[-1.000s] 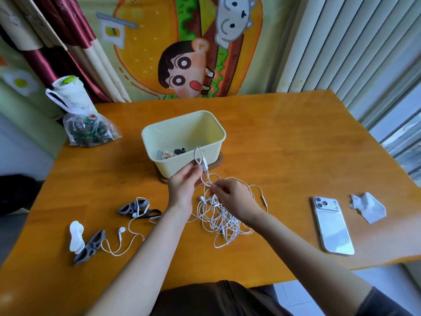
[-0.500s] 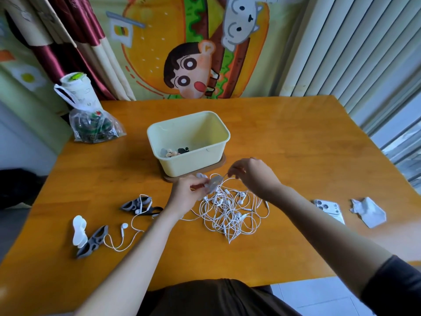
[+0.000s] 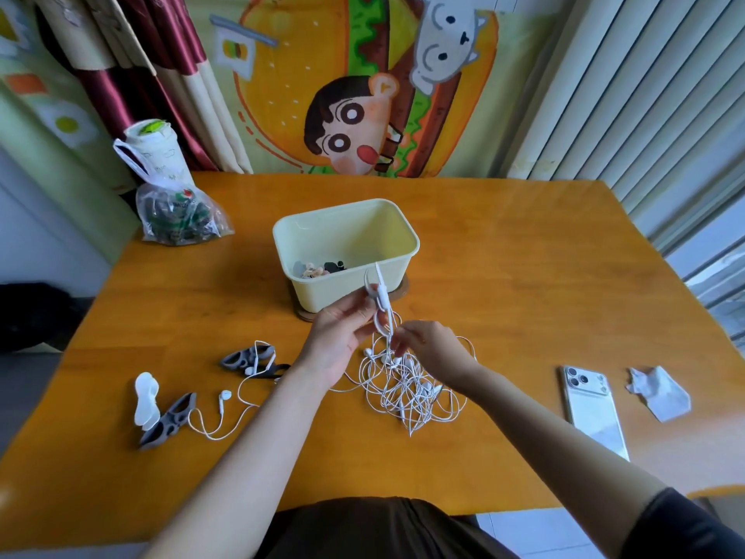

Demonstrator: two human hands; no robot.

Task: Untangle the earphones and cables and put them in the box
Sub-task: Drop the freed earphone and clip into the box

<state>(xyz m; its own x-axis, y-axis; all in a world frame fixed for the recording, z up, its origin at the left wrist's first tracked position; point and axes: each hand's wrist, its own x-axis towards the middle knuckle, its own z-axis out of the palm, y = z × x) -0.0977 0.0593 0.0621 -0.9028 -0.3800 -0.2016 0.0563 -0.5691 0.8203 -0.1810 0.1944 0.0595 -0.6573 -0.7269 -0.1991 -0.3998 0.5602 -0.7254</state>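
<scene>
- The step in hand looks like the untangling itself. No white cable lies in the box (image 3: 405, 232); only a few small dark and pale bits sit at its bottom, too small to name.
- The left hand (image 3: 338, 336) grips a loop of white cable, fingers curled round it, and holds it up just in front of the box's near wall. A stiff piece of the cable stands up above the fingers.
- The right hand (image 3: 431, 349) pinches strands just below that loop, at the top of the tangle of earphones (image 3: 407, 391).
- The tangle lies on the table (image 3: 524, 276) between the person and the box. Its upper part is drawn up toward the hands, and the rest is spread in loose loops with several earbuds showing.
- One cable runs left from the tangle, under the left forearm, to a single earbud (image 3: 225, 395) that lies near the grey clips (image 3: 250, 357).
- A phone (image 3: 592, 409) and a crumpled paper (image 3: 657, 391) lie well apart to the right.
- The next move probably calls for the left hand to hold the raised loop steady while the right hand feeds it out through the knot, strand by strand. A hard pull would likely tighten the knot.
- Once one set comes free, it needs gathering and a short reach forward into the box.
</scene>
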